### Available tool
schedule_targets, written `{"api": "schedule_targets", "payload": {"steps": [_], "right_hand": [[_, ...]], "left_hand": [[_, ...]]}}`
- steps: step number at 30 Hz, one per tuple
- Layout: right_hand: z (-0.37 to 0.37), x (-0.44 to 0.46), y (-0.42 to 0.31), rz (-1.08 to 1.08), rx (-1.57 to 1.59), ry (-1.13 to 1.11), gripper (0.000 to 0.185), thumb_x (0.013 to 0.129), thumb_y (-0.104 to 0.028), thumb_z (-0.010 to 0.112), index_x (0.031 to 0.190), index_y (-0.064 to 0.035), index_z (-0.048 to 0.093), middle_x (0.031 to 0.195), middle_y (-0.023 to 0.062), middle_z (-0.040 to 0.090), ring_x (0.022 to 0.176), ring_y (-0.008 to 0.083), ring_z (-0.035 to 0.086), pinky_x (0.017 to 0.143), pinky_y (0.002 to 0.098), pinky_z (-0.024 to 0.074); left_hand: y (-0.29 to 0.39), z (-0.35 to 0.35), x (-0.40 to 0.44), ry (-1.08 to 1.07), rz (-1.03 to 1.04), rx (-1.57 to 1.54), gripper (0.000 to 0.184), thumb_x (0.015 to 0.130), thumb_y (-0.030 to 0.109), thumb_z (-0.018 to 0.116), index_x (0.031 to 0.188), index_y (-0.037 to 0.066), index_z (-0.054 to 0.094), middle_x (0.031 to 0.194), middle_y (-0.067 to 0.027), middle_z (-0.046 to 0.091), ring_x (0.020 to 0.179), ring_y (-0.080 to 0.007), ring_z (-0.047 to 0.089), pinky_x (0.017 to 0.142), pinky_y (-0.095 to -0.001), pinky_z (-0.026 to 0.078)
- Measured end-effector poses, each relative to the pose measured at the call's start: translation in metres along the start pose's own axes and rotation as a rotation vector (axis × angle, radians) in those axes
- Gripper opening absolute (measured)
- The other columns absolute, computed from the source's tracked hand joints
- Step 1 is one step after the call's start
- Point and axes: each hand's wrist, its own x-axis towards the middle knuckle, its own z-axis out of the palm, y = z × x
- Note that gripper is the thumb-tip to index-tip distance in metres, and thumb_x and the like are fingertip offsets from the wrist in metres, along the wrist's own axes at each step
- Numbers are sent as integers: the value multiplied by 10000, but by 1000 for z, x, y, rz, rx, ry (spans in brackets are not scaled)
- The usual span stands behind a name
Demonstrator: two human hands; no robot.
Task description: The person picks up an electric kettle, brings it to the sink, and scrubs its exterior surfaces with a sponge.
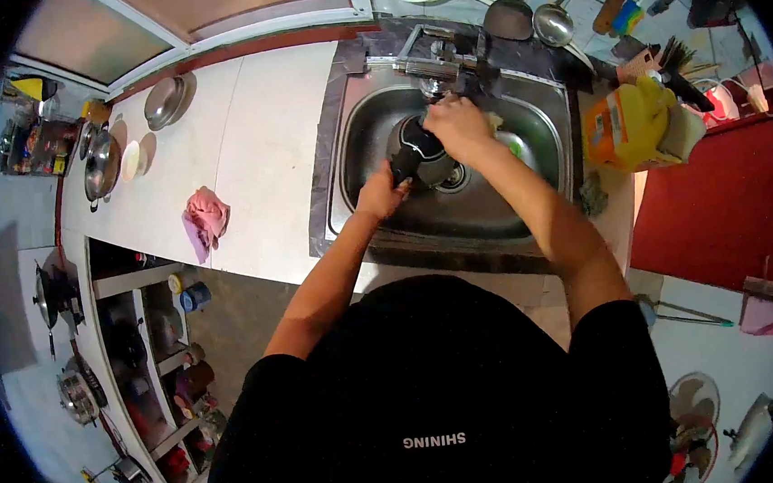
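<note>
Vessel (436,168) partly covered by right hand (459,125), its dark handle (406,160) by left hand (382,196). Drain (457,181) partly hidden by vessel. Green item (515,149) in sink (484,214) too small to be identified. Black shirt (428,365) cut off by bottom edge.

At one o'clock the sink (485,219) is silver-grey, its surround (323,178) darker grey with a marbled pattern. The pot (433,169) there is dull grey with a black handle (404,161). The bench (273,132) towards eleven is plain white; the window (214,10) at eleven has brown panes within white framing. The bowl (131,160) at ten is cream. The cloth (206,215) at nine is pink, with mauve towards seven. The packet (636,126) at two is yellow and orange, the panel (720,215) at three deep red. The shirt (433,365) at six is black with white letters.
</note>
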Motion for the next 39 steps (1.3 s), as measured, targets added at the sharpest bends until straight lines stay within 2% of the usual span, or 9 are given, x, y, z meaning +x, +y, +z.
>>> {"api": "schedule_targets", "payload": {"steps": [4,8,12,20,21,24,30,32,39], "right_hand": [[-7,-10,-5,-69,-182,-39,158,727,-101,579,845,-130,680,1054,92,559,1022,295,525,819,378,445],[-32,-12,16,224,194,-234,199,718,-34,555,841,-125,683,1049,80,574,1030,286,509,858,357,442],[1,-15,12,96,371,143,291,732,-8,530,952,-134,672,1076,60,573,1036,284,498,869,355,430],[-5,11,-26,59,-236,-247,272,761,-137,556,1001,-53,651,1102,151,571,1063,297,535,807,359,475],[-9,19,-26,87,-136,-321,256,805,-165,535,974,-35,677,1252,220,499,1168,330,467,837,426,468],[-24,25,4,352,208,-492,263,795,-167,540,976,-21,664,1227,215,520,1173,308,468,838,401,473],[-7,-29,-35,237,394,283,251,722,-99,581,952,-137,674,1006,80,556,1025,282,505,808,386,474],[20,-27,-53,-51,259,325,232,731,-93,563,935,-121,669,1025,74,561,1035,284,506,798,394,475],[28,32,-24,352,274,74,186,774,-128,514,879,-96,664,1006,78,594,1032,310,512,707,426,504]], "left_hand": [[0,0,4,10,22,-5,462,803,322,644,1052,18,403,883,-261,599,873,-445,567,731,-493,449],[-5,3,2,71,90,21,463,801,313,649,1057,19,398,876,-265,597,858,-448,570,714,-496,450],[2,0,0,-14,-6,-15,469,801,314,649,1061,13,400,883,-272,596,855,-445,573,707,-494,452],[0,3,4,33,49,-48,429,800,263,647,1047,8,406,881,-281,594,865,-455,565,714,-492,448],[-5,4,3,29,41,-65,422,799,254,648,1042,8,405,885,-282,593,869,-457,563,717,-492,446],[0,2,-2,47,47,-47,414,792,235,655,1030,11,402,908,-283,587,885,-455,558,726,-494,441],[4,1,-3,52,-7,-31,415,792,259,652,1023,18,406,895,-272,590,876,-447,559,719,-492,444],[6,2,-2,54,20,-42,417,792,264,652,1022,18,407,890,-265,594,875,-444,561,719,-489,446],[-2,2,2,9,10,-58,456,785,268,658,1043,5,390,904,-280,596,891,-448,562,737,-490,448]]}}
